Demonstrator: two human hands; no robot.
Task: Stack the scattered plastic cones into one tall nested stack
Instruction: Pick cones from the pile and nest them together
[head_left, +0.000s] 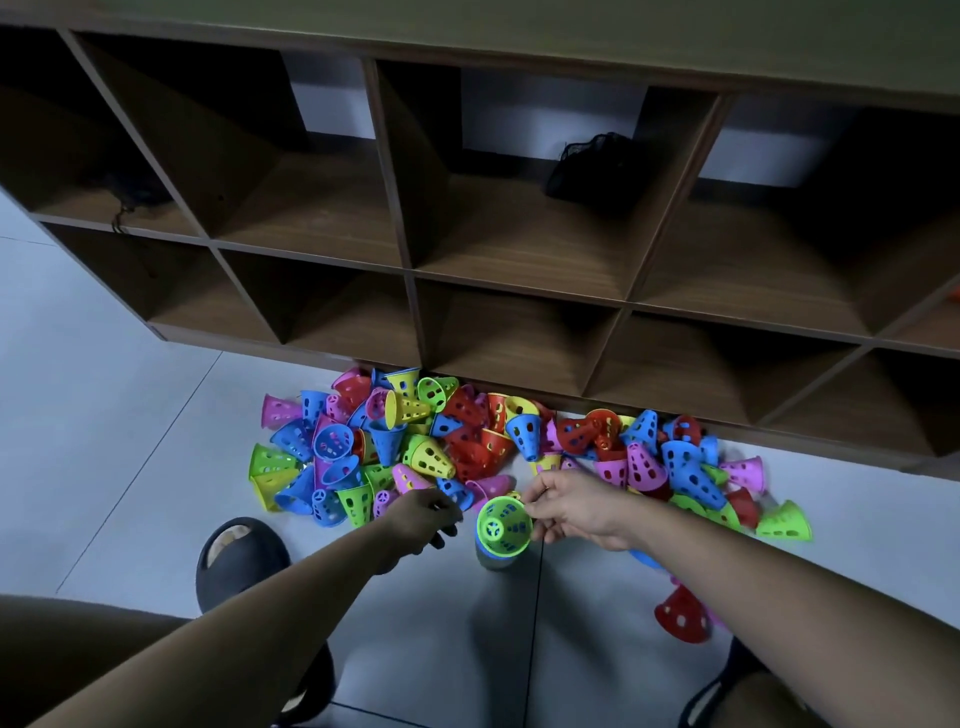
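Two bare forearms reach in from the near edge toward the middle of the scene. Beyond them a big brown wooden cubby shelf (410, 270) spans the far side, standing on a pale tiled floor (104, 415). A black mesh bag (592, 166) lies in an upper cubby right of centre. At the foot of the shelf sprawls a heap of perforated plastic cones (467, 447) in red, blue, green, pink, purple and yellow, lying at all angles from left of centre out to the right. A black slipper (241, 556) sits on the floor near left, beside the left forearm. Just nearer than the heap stands a short nested stack (491, 558), topped by a bright green cone (504, 526) with a blue edge showing beneath it. The right hand (571, 506) pinches the green cone's right rim between thumb and forefinger, its other fingers curled. The left hand (423, 517) hangs over the heap's near edge, just left of the stack, fingers curled downward; whether they hold anything cannot be told. A lone red cone (680, 618) lies near right, beside the right forearm.
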